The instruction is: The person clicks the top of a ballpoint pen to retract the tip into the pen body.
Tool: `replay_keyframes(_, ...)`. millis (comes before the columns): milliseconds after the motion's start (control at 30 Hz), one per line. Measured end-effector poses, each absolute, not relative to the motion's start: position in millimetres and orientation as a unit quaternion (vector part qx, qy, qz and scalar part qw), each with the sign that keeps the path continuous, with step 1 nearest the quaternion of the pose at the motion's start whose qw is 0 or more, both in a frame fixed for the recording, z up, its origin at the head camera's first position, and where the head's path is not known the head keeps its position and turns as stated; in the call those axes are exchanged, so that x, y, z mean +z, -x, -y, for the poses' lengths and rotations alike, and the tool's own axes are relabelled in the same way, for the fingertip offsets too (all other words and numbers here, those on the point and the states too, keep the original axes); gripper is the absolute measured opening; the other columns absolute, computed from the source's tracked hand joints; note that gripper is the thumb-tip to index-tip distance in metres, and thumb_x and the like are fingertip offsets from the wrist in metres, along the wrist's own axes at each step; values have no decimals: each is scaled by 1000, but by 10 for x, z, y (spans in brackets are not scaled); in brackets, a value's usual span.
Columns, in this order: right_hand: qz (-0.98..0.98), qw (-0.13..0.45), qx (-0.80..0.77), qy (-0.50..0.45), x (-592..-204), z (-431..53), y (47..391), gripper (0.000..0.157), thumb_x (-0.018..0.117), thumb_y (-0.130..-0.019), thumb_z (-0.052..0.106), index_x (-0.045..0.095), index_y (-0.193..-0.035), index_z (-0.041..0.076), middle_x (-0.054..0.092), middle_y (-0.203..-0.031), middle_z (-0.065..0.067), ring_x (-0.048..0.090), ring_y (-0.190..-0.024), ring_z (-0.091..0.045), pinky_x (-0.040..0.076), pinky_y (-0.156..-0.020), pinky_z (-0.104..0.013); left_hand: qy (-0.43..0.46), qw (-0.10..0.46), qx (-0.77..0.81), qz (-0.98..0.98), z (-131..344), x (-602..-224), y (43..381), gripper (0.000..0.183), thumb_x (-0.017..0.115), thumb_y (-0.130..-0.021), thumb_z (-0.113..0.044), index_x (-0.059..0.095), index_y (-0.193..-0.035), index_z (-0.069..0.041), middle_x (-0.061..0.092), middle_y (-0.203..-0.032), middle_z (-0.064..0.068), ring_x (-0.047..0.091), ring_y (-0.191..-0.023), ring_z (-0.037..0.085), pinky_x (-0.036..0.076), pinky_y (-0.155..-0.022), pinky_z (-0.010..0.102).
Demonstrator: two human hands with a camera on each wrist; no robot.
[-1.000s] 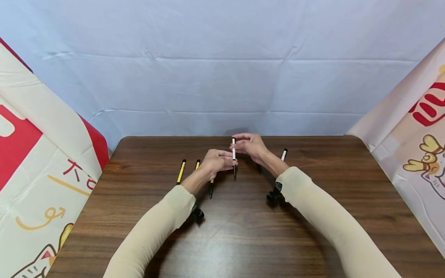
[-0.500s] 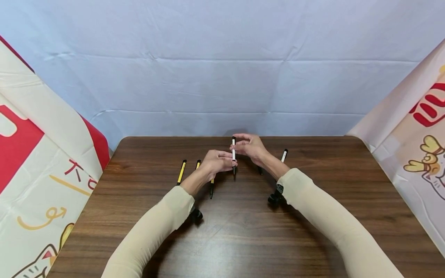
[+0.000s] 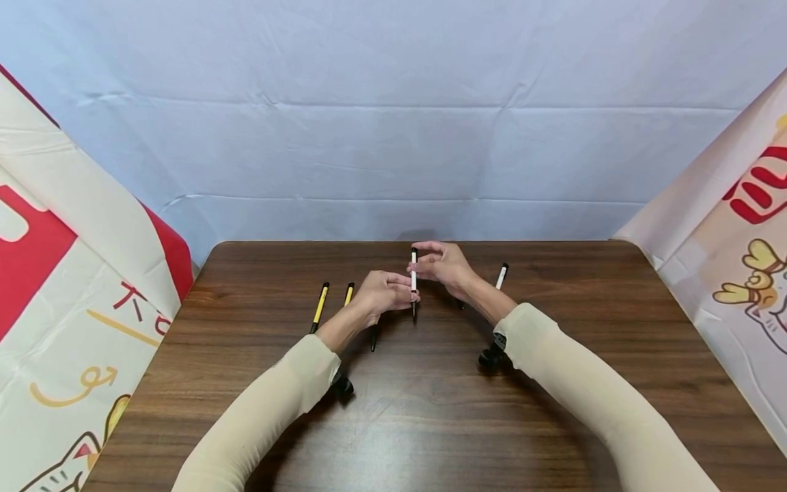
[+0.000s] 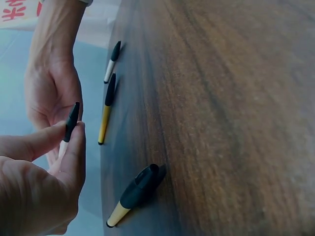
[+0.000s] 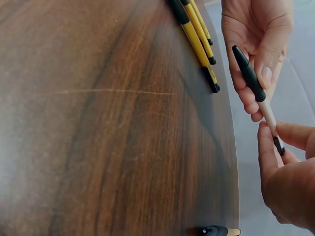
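A white pen (image 3: 414, 279) with a black tip section and black end is held between both hands in the head view, its tip pointing toward the person. My left hand (image 3: 386, 292) pinches it near the black tip section (image 4: 72, 121), between thumb and finger in the left wrist view. My right hand (image 3: 447, 266) pinches the white barrel close to the black end (image 5: 279, 145). The pen is above the table, near its far edge.
Yellow-and-black pens (image 3: 320, 304) lie on the brown wooden table (image 3: 393, 410) left of and partly under the left forearm. Another white pen (image 3: 502, 275) lies beside the right wrist, partly hidden. A pale cloth (image 3: 393, 137) hangs behind the table.
Both hands, with the white pen between them, have shifted slightly toward the person. The pinch of both hands stays the same, and the pens on the table have not moved.
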State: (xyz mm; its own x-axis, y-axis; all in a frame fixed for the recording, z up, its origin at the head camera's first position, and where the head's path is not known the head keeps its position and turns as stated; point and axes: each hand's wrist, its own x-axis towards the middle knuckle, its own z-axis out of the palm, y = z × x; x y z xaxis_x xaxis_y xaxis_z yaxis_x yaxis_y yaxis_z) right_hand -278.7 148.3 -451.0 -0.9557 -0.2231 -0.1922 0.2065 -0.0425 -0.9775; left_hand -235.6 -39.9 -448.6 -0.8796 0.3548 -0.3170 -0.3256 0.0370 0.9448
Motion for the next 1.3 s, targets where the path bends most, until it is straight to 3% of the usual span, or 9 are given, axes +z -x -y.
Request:
replay_keyframes(167,-686,150,-711,10,-4507,-1464,2739,60,71,-94,-14,51,-150,-8,75,-86,-7,79,-89,-22,64,-88,-37,-10,250,686,-683,427,-4474,2305,38,72,-94,13,63,-130,17,78,-101,18,77,-91,19,64,-88,35)
replay_keyframes(600,-701,159,-695,26,-4514,-1469,2641,60,73,-94,-12,51,-150,-8,76,-91,-9,78,-91,-19,61,-94,-44,-30,257,677,-689,485,-4491,2217,38,70,-96,11,61,-132,17,73,-117,31,77,-91,19,63,-89,35)
replay_keyframes(767,-697,160,-698,29,-4526,-1454,2610,60,72,-94,-12,51,-150,-8,75,-89,-7,78,-89,-17,64,-88,-36,-33,259,672,-693,507,-4491,2183,37,69,-96,12,61,-132,18,72,-119,33,76,-90,18,63,-89,34)
replay_keyframes(867,-697,160,-698,29,-4533,-1435,2586,59,71,-94,-12,51,-149,-8,75,-89,-7,78,-89,-17,64,-87,-35,-36,257,667,-698,523,-4495,2159,36,69,-96,12,61,-132,18,73,-115,30,76,-90,18,64,-88,35)
replay_keyframes(1067,-710,163,-684,34,-4555,-1422,2536,59,73,-94,-10,52,-149,-6,75,-94,-11,78,-93,-20,61,-95,-45,-35,257,650,-714,562,-4521,2119,34,71,-96,10,65,-129,14,77,-106,20,78,-95,21,64,-86,34)
replay_keyframes(1300,-720,174,-671,45,-4585,-1414,2492,64,77,-92,-10,52,-151,-5,76,-99,-14,77,-89,-18,60,-96,-48,-42,247,638,-728,585,-4559,2065,33,72,-94,11,66,-127,13,76,-106,21,76,-92,18,64,-86,32)
